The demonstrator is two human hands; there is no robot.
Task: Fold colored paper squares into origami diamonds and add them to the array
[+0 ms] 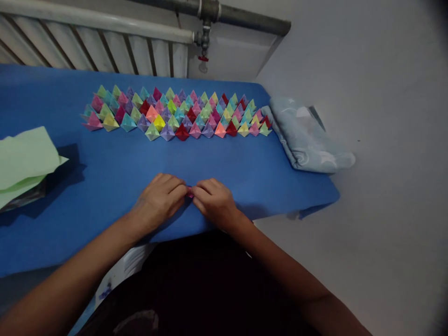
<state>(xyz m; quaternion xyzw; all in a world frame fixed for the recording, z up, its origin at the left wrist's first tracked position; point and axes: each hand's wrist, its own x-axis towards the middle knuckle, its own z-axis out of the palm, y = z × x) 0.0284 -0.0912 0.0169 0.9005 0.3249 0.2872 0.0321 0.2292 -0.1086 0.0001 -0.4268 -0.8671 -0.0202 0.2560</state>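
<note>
Between my two hands, near the front edge of the blue surface, is a small pink paper piece point(190, 192), mostly covered by fingers. My left hand point(161, 198) pinches its left side with the fingers closed. On the right side, my right hand point(214, 200) grips it the same way. Beyond the hands stand rows of small folded paper boats point(182, 133) in many colours, including pink, green, blue, purple, yellow and red.
Green paper sheets point(26, 156) lie on a dark object at the left. A folded light blue cloth point(308, 135) rests at the right against the wall. Behind the blue-covered surface point(115, 161) are a radiator point(140, 56) and a pipe with a red-handled valve point(203, 59).
</note>
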